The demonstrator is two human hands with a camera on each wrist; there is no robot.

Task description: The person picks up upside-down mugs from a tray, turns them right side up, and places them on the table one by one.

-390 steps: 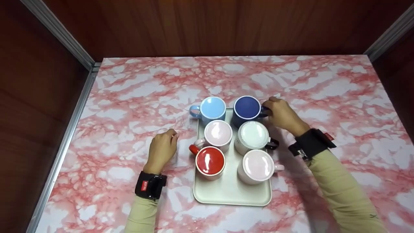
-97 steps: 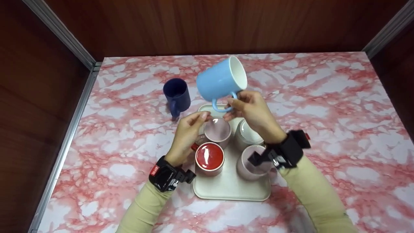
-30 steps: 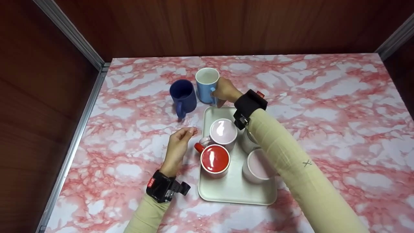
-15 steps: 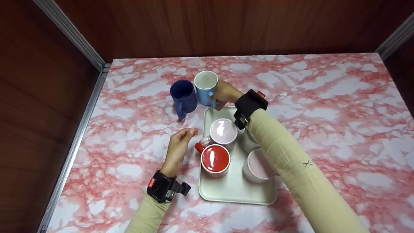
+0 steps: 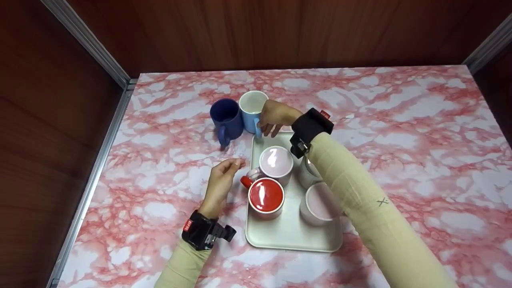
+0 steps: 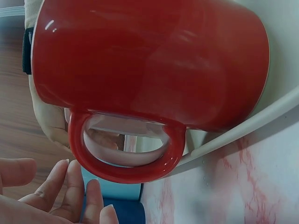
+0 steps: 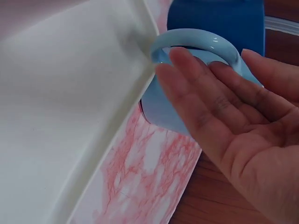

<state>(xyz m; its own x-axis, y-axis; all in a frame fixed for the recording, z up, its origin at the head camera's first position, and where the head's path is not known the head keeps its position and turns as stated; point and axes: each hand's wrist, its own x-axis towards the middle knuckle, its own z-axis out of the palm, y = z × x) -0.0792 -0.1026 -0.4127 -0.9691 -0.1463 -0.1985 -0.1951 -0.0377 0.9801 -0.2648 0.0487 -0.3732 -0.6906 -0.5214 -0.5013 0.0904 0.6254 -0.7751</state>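
The light blue mug (image 5: pixel 250 121) stands upright on the table, just beyond the tray's far edge, close against the dark blue mug (image 5: pixel 227 120). At its handle is my right hand (image 5: pixel 276 115); in the right wrist view, the fingers (image 7: pixel 205 88) lie nearly straight and loose against the light blue handle (image 7: pixel 198 37). My left hand (image 5: pixel 221 178) holds nothing, its fingers relaxed, beside the tray's left edge. Nearest to it is the red mug (image 5: pixel 267 195), upside down on the tray; its red handle (image 6: pixel 126 175) appears beside the fingers in the left wrist view.
On the cream tray (image 5: pixel 294 240), a pale pink mug (image 5: pixel 276 162) and another pink mug (image 5: pixel 320 206) also stand upside down. A whitish mug (image 5: pixel 307 176) is partly hidden by the right sleeve (image 5: pixel 360 192). Wooden panels (image 5: pixel 280 36) border the marbled table.
The dark blue and light blue mugs have gone from the tray to the table, now mouth up. Lately the light blue mug slid nearer, beside the dark blue one, and the right fingers loosened.
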